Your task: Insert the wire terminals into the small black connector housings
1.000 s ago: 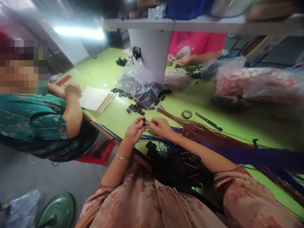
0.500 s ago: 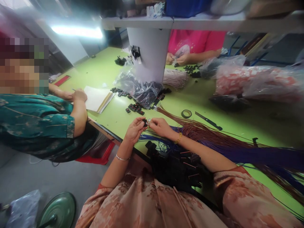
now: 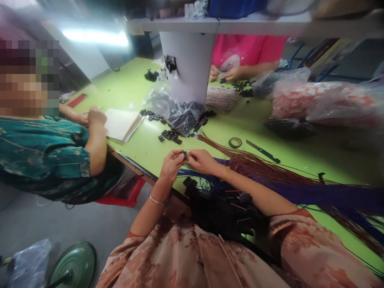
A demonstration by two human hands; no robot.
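My left hand [image 3: 171, 165] pinches a small black plastic connector housing [image 3: 183, 155] above the table's front edge. Close against it, my right hand [image 3: 201, 161] is closed on thin wires with silvery tips [image 3: 188, 151]; the fingers hide most of them. Under my right forearm runs a bundle of blue wires [image 3: 198, 178], with brown wires [image 3: 243, 160] spread behind it. A heap of black connectors with wires [image 3: 222, 204] lies at the table edge against my body. Loose black housings [image 3: 170, 137] are scattered beyond my hands, in front of a clear bag of black parts [image 3: 186, 118].
A roll of black tape [image 3: 235, 143] and a dark blade [image 3: 263, 151] lie beyond the wires. Plastic bags of orange-white parts [image 3: 318, 98] stand at right. A co-worker in green [image 3: 45, 148] writes in a notebook [image 3: 121, 125]; another in pink [image 3: 249, 50] works opposite, beneath a shelf [image 3: 258, 27].
My left hand has turned slightly and moved a little to the right, closer to my right hand, with the housing still in it. The co-worker's writing hand at left has shifted and lifted slightly.
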